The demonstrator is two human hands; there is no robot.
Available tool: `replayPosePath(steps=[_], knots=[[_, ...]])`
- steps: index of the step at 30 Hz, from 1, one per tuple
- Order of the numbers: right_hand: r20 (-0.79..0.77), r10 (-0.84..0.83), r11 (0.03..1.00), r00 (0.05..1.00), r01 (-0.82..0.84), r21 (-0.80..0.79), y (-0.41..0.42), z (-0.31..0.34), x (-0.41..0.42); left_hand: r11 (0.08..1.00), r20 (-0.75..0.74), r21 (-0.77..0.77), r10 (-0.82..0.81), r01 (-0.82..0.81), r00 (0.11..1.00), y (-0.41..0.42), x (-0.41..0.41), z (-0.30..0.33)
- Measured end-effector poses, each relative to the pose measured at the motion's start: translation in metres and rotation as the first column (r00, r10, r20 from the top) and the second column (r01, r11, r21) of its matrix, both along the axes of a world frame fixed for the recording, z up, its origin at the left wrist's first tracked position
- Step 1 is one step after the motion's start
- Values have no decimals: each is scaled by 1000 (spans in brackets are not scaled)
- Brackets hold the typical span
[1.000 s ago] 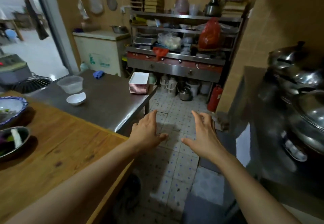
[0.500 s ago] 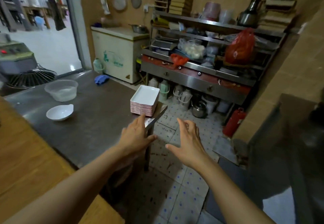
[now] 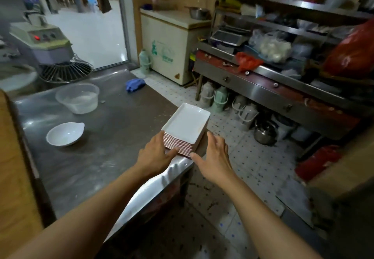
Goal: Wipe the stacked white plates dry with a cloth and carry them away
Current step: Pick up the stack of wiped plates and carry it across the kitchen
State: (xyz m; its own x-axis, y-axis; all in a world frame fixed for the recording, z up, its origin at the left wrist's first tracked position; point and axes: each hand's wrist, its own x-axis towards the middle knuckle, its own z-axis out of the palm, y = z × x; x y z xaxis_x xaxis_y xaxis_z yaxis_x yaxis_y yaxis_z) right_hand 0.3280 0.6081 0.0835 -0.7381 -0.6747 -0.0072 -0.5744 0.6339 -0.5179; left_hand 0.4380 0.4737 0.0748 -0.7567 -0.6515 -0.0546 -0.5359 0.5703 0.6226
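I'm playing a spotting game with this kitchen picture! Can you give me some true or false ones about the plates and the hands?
1. The stack of white plates sits at the corner of the metal table. True.
2. The left hand holds a cloth. False: it holds nothing and touches the stack's side.
3. The blue cloth lies on top of the plates. False: it lies farther back on the table.
4. The right hand is open beside the stack. True.
5. The white bowl is upside down. False: it stands upright.

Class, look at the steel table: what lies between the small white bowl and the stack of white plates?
Nothing. In the head view, only bare steel tabletop separates the white bowl from the stack of plates.
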Motion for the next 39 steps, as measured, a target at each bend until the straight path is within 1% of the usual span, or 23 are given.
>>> replayPosePath(steps=[3, 7, 10, 11, 14, 16, 19, 22, 25, 28, 31, 34, 36, 39], knots=[[60, 1, 1000, 998, -1, 5, -32, -21, -39, 995, 28, 32, 91, -92, 995, -24, -31, -16], [227, -68, 997, 971, 73, -13, -67, -51, -75, 971, 63, 151, 176, -184, 982, -56, -66, -39], [381, -121, 991, 917, 133, -5, -85, -75, -91, 939, 72, 237, 240, -250, 968, -77, -85, -57], [430, -133, 989, 893, 150, -6, -89, -83, -95, 920, 63, 287, 259, -265, 964, -82, -90, -62], [561, -155, 978, 813, 205, -28, -96, -101, -104, 835, -2, 462, 338, -299, 941, -94, -103, -75], [613, -155, 972, 775, 229, -43, -99, -108, -108, 795, -17, 525, 366, -304, 930, -97, -108, -83], [642, -139, 956, 754, 272, -113, -103, -114, -109, 755, 6, 568, 395, -328, 919, -99, -111, -88], [655, -123, 933, 746, 311, -179, -104, -114, -111, 784, 1, 519, 398, -340, 918, -94, -112, -85], [686, -123, 931, 717, 323, -170, -97, -111, -123, 815, 24, 458, 388, -355, 921, -76, -114, -86], [708, -97, 951, 699, 274, -141, -86, -108, -143, 826, 68, 408, 398, -389, 915, -52, -119, -91], [704, -43, 973, 709, 189, -132, -78, -105, -165, 803, 103, 427, 413, -415, 905, -32, -126, -95], [688, 21, 991, 725, 76, -111, -72, -104, -180, 797, 139, 447, 386, -405, 912, -26, -130, -98], [706, 67, 991, 705, 33, -127, -68, -105, -184, 748, 120, 523, 411, -409, 904, -29, -131, -97], [744, 111, 986, 658, 17, -163, -63, -110, -184, 594, 4, 728, 495, -342, 869, -40, -138, -94]])
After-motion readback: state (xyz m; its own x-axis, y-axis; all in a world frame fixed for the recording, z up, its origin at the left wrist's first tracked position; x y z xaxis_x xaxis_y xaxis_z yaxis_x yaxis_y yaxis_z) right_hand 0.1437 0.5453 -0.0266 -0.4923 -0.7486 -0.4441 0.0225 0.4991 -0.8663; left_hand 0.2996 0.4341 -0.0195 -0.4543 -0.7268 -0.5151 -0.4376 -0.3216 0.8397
